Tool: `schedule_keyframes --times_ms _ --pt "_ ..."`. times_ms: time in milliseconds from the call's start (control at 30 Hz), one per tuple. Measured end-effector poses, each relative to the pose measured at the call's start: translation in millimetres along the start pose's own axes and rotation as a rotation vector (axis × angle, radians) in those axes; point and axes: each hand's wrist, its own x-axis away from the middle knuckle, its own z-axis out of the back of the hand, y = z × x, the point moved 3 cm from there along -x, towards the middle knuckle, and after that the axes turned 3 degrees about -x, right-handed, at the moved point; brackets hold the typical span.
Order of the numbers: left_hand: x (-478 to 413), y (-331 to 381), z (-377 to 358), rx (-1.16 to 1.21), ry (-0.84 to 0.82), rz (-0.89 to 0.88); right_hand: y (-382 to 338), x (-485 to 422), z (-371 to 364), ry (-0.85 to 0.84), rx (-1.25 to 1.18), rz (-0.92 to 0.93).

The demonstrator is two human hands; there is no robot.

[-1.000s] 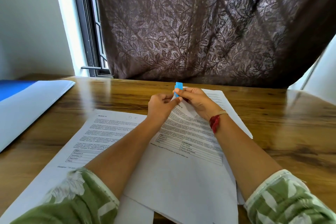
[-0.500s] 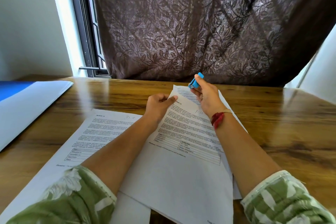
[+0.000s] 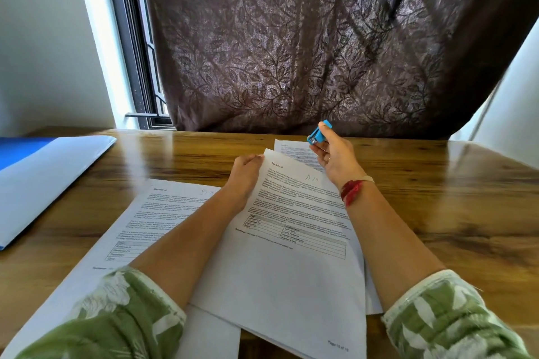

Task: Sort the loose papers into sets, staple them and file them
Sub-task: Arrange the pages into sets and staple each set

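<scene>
Head view, my right hand [image 3: 335, 163]: fingers and thumb closed round the small blue stapler [image 3: 319, 133], held above the far side of the wooden table [image 3: 437, 213].
Stapler: at my fingertips, tilted, its mouth turned down and to the left.
My left hand [image 3: 245, 167]: fingers curled on the top left corner of the middle paper set [image 3: 291, 265], gripping it; the stapler lies to its right and farther off, apart from that corner.
Middle paper set: headed "Section 10", between my forearms, overlapping the left paper set [image 3: 163, 213] and a sheet behind [image 3: 294, 148].
Folder [image 3: 52, 183]: blue and white, far left, well apart from both hands.
</scene>
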Motion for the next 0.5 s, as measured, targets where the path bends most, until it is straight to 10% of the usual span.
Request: schedule_keyframes --times_ms 300,500 --pt "2.4 9.2 3.9 -0.102 -0.038 -0.09 -31.2 5.7 33.3 -0.135 0.674 0.16" --pt "-4.5 5.1 16.2 -0.117 0.053 -0.066 -24.0 -4.0 124.8 0.258 1.334 0.152"
